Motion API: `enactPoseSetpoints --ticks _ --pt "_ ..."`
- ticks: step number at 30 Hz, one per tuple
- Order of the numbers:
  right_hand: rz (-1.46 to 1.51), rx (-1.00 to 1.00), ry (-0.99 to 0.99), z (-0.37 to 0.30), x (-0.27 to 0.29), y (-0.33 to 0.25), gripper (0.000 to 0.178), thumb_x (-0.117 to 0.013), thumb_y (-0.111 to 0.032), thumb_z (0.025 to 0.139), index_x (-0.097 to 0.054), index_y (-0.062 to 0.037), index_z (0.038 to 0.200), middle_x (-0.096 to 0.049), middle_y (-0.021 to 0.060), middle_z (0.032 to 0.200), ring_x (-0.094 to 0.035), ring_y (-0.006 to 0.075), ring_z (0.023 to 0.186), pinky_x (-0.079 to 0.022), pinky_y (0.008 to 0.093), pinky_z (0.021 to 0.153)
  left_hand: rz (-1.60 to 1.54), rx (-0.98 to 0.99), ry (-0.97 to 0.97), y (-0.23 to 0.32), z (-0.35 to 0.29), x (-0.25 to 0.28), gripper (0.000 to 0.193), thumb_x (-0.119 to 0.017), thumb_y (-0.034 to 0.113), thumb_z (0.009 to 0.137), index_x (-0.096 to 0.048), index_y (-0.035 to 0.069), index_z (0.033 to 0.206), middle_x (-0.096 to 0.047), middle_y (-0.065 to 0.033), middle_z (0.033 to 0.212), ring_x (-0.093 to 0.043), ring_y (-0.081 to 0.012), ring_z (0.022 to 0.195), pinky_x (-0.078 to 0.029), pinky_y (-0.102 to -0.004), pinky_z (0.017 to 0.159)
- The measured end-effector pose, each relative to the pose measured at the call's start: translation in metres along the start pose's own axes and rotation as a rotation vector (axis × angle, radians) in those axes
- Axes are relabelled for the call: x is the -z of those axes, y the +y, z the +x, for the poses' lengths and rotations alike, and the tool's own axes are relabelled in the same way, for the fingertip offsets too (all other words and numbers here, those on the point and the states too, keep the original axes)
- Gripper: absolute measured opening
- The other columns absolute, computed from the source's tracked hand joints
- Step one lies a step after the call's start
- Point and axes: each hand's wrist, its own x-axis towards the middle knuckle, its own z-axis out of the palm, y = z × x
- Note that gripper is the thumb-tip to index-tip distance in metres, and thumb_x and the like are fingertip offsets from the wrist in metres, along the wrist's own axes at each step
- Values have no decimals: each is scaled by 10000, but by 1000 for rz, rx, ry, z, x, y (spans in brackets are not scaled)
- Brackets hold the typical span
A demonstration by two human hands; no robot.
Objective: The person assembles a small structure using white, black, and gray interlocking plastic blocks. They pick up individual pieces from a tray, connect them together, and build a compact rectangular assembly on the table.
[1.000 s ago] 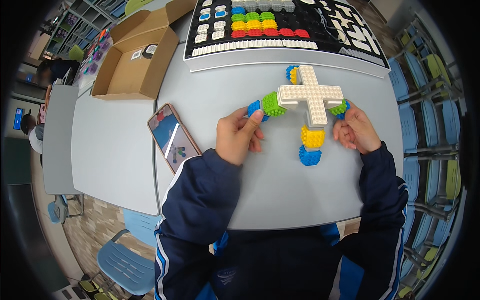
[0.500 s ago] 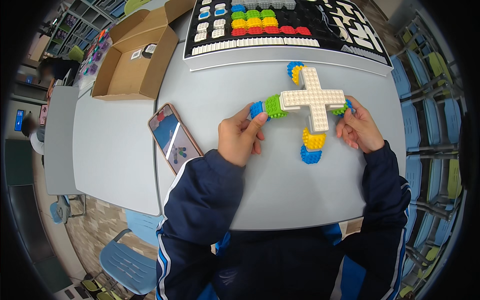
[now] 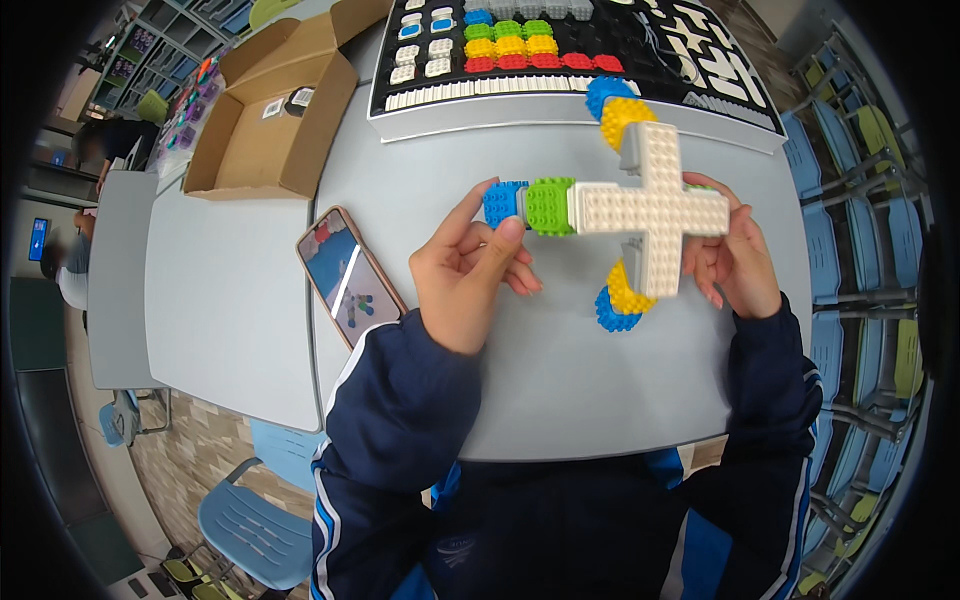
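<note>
Between my hands is a cross-shaped building-block model [image 3: 655, 210] with a white studded top. Green, yellow and blue knobbly blocks form jointed arms at its ends. My left hand [image 3: 468, 265] pinches the blue block [image 3: 504, 204] at the left end, beside a green block [image 3: 550, 206]. My right hand [image 3: 738, 262] has its fingers closed round the right end, where the white piece hides most of the block. One yellow-and-blue arm sticks out at the far side, another at the near side. The model is tilted and looks lifted off the table.
At the back, a white tray [image 3: 580, 122] holds rows of coloured blocks and white parts. A phone [image 3: 350, 275] showing a picture of a block model lies left of my left hand. An open cardboard box [image 3: 265, 140] stands farther left. Stacked chairs [image 3: 860, 250] line the right side.
Both hands have raised and tilted the model, which now appears larger and shifted a little right. Its far arm now overlaps the tray's front edge. My left hand has moved slightly left.
</note>
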Motion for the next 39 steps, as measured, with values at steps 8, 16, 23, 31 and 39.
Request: enactPoseSetpoints --ticks 8,16,23,31,39 --pt "-120 326 341 -16 -37 -22 586 -419 -432 1059 -321 -54 1496 -597 66 1079 -607 86 645 -485 214 468 4 -289 -203 17 -19 1 789 -678 102 950 -199 -2 1568 -638 -144 1046 -674 -179 846 -532 -268 790" --pt "-356 445 154 -12 -20 -13 633 -596 -256 1005 -288 -55 1520 -588 114 1209 -639 181 964 -573 302 740 112 -439 -151 -4 -4 -4 881 -685 -77 867 -186 68 1579 -494 -140 1366 -569 -239 1222 -513 -369 994" --pt "-231 340 73 8 -16 15 745 -739 -145 896 -327 -64 1512 -574 122 1247 -594 192 1096 -521 353 931 65 -252 -75 -38 17 9 900 -679 -166 814 -245 111 1553 -541 -104 1250 -570 -239 1211 -504 -413 1049" --pt "-403 338 -33 28 11 27 931 -841 1 731 -346 -101 1512 -615 123 1269 -586 164 1145 -460 314 1014 235 -297 -267 -42 38 16 1031 -802 -137 713 -243 107 1545 -612 -137 1222 -603 -215 1161 -513 -358 986" --pt "-325 191 -34 36 -5 22 1009 -858 51 652 -306 -109 1481 -680 185 1137 -649 221 1114 -500 336 991 226 -126 -261 -35 45 13 900 -825 -135 686 -328 63 1409 -687 -147 1121 -663 -201 1044 -528 -335 955"
